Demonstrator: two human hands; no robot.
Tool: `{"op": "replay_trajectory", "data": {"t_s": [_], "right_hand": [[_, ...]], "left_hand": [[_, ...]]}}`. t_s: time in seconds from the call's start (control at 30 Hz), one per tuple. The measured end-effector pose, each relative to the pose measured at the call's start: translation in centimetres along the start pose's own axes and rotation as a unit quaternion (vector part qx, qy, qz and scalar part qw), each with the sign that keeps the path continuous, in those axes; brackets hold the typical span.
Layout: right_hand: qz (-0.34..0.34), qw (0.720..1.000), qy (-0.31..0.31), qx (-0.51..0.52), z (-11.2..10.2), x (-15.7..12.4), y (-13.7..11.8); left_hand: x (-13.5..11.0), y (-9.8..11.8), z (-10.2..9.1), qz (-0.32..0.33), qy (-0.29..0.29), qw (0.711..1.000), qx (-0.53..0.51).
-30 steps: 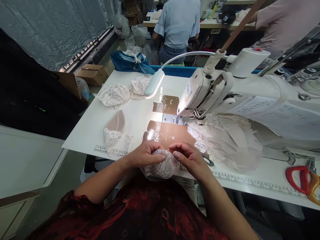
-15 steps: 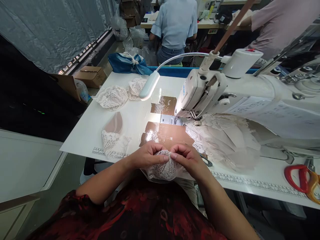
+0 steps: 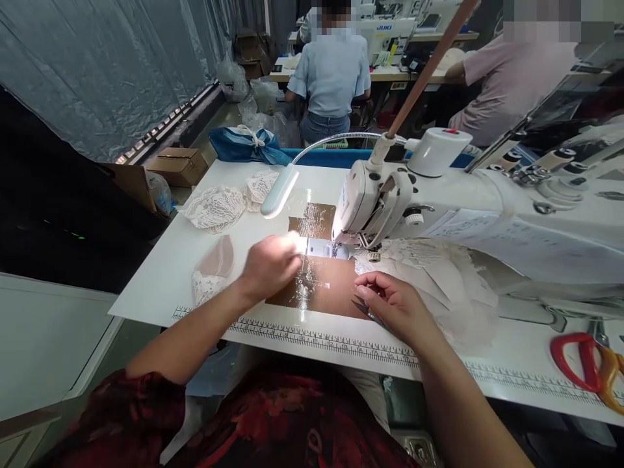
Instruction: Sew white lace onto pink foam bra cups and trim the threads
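lace pile (image 3: 217, 208) left of sewing machine (image 3: 439, 201)

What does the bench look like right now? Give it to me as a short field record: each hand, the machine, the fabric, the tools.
left hand: raised over the brown taped patch, blurred; hold unclear
right hand: resting on the table, fingers on small thread snips
sewing machine: white, head over the needle plate
lamp: gooseneck, lit
lace stack: right of the needle
lace pieces: far left of table
padded cup: near left edge
scissors: red and orange handles, far right
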State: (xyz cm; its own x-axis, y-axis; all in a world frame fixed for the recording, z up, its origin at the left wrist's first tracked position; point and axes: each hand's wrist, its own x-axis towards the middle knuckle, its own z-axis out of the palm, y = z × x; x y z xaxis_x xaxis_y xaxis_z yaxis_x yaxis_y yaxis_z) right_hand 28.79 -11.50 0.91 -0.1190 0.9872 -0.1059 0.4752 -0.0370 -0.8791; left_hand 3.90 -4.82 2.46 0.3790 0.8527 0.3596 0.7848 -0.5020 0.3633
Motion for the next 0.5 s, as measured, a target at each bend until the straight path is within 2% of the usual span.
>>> {"op": "replay_trajectory", "data": {"t_s": [0.07, 0.17, 0.23, 0.3, 0.37, 0.5], "right_hand": [[-0.017, 0.997, 0.000, -0.077, -0.1, 0.9, -0.7], [-0.051, 0.983, -0.010, -0.178, 0.5, 2.5, -1.5], [-0.073, 0.973, -0.018, -0.218, 1.1, 3.3, -1.4], [-0.087, 0.962, -0.026, -0.256, 1.8, 3.6, -0.9], [-0.094, 0.948, -0.033, -0.301, 2.5, 3.5, -0.2], [-0.109, 0.919, -0.022, -0.379, 3.2, 3.1, 0.4]], "left_hand": [[1.3, 1.3, 2.6, 0.075, -0.093, 0.984, 0.130], [1.7, 3.7, 6.2, 0.111, -0.163, 0.968, 0.157], [1.1, 4.8, 7.2, 0.123, -0.192, 0.961, 0.159], [0.4, 5.4, 6.9, 0.123, -0.210, 0.958, 0.151], [0.0, 5.2, 5.7, 0.123, -0.221, 0.960, 0.117], [0.3, 3.2, 3.8, 0.135, -0.227, 0.963, -0.052]]}}
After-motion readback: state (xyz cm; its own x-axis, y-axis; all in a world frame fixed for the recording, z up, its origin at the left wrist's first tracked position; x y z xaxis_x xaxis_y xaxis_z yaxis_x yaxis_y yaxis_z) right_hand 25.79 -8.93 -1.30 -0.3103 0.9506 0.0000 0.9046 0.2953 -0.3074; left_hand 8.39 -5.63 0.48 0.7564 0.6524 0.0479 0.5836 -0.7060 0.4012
